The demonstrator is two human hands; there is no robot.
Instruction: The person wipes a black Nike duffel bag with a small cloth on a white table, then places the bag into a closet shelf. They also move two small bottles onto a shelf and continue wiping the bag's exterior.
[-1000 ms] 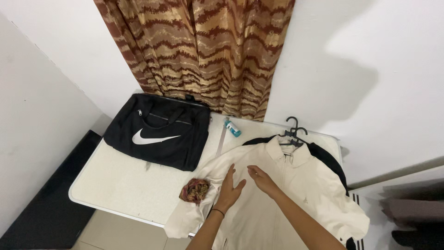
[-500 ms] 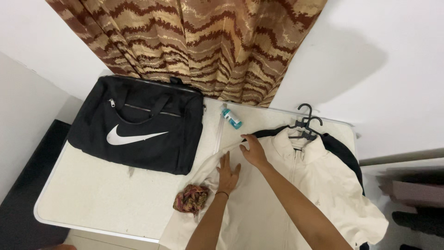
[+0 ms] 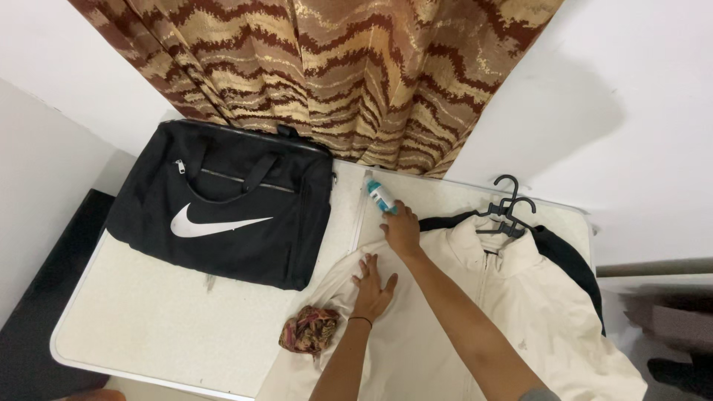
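A cream zip jacket [image 3: 475,312] lies on a white table [image 3: 148,319], still on black hangers [image 3: 509,212] with a dark garment beneath it. My left hand [image 3: 373,281] rests flat, fingers spread, on the jacket's left shoulder and sleeve. My right hand [image 3: 401,226] reaches past the jacket's top edge, and its fingertips touch the near end of a small white and teal bottle [image 3: 379,194] lying on the table. The curled fingers hide whether they grip the bottle.
A black duffel bag [image 3: 223,215] lies on the table's left half. A crumpled brown patterned cloth [image 3: 308,332] sits beside the jacket sleeve near the front edge. A brown striped curtain [image 3: 334,67] hangs behind the table against white walls.
My right hand has moved up off the jacket's chest, past the shoulder, to the bottle. My left hand slid slightly up the sleeve. The camera shifted closer and leftward.
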